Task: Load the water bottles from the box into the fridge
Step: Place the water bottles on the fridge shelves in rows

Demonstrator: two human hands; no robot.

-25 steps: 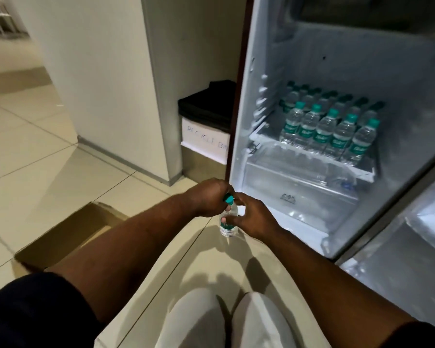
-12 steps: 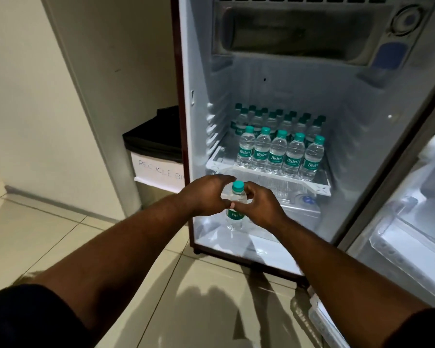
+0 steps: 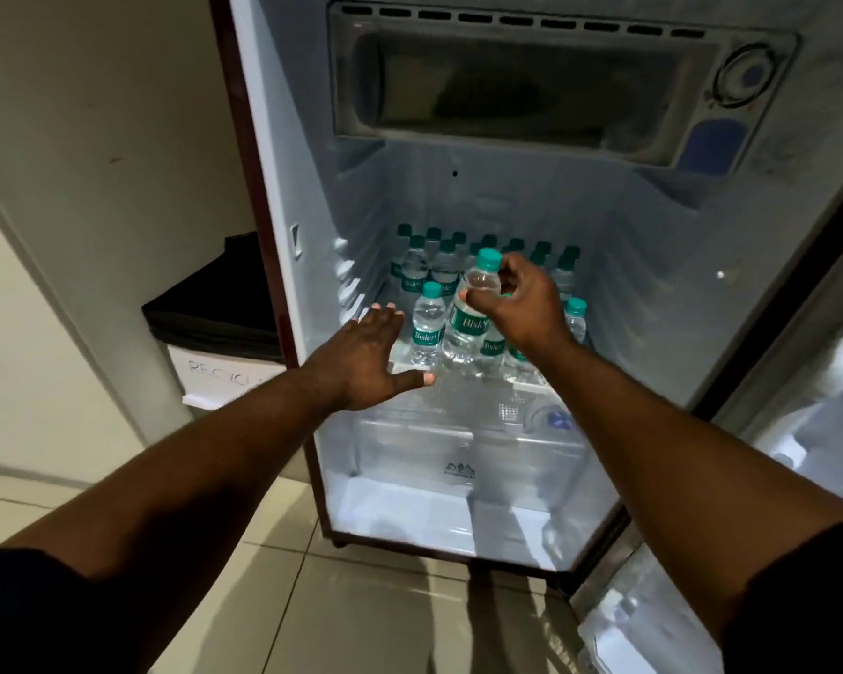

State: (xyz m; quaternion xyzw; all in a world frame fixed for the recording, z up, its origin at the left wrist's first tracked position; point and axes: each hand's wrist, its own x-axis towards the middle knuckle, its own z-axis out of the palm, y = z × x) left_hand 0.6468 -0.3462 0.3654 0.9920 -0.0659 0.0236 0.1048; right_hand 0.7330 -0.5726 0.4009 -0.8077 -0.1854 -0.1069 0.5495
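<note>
Open fridge (image 3: 653, 265), right hand (image 3: 524, 308) pinching bottle (image 3: 473, 308) by its neck, left hand (image 3: 366, 352) beside

Dim, fridge-lit, wide-angle edge warp

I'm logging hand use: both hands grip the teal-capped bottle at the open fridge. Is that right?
Not quite. Only the right hand grips the teal-capped bottle at the open fridge; the left hand is open, apart from it, as the head view shows.
</note>
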